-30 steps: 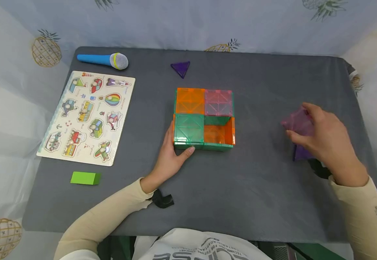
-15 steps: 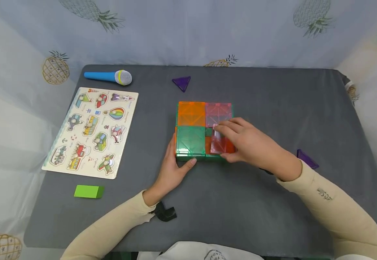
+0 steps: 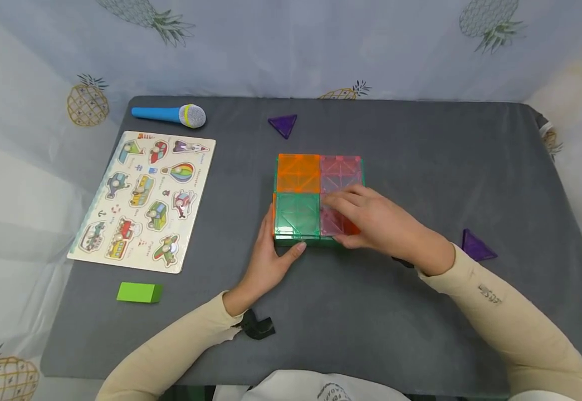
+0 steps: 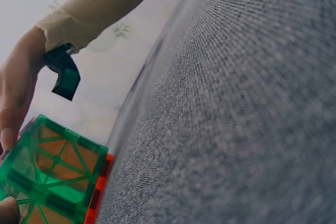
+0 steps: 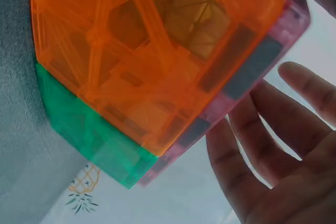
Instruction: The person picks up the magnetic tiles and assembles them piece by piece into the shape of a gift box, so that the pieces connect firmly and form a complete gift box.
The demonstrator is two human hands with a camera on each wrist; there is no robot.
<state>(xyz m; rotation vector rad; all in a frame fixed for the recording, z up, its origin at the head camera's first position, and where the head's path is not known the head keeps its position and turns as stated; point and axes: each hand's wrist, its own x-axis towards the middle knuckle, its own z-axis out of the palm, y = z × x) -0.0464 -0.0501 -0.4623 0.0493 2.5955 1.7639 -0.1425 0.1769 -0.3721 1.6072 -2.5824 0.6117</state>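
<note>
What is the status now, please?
Left hand steadies tile box. Right hand rests flat on pink tile. Nothing in the way.

Grey table (image 3: 421, 312): tile box (image 3: 298, 192), puzzle board (image 3: 145, 197), microphone (image 3: 170, 115).
</note>
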